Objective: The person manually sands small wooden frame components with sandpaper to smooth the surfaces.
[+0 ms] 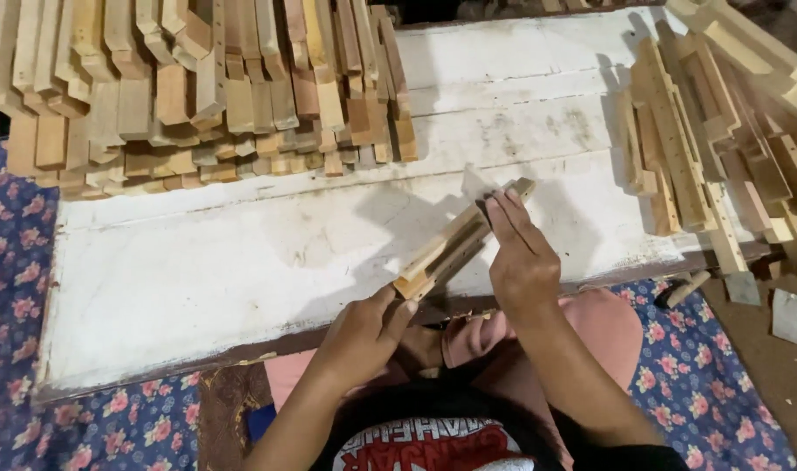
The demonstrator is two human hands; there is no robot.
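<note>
Presently, at ten o'clock, a stack of notched wooden pieces (198, 87) lies on the white board (198, 279) — floral cloth (15, 262) borders it at nine. My left hand (359, 336) at six o'clock is closed on the near end of a wooden strip (455, 244), thumb pressed against its end. My right hand (521, 257) lies flat-fingered on the strip's far half, pressing a small dark piece (483, 208) to it — I cannot tell what kind. At two o'clock, more drilled wooden strips (721, 131) are heaped.

Pale notched wooden piece (455, 247), slender and elongated, was held tilted diagonally above the white desk's (198, 270) near edge.
</note>
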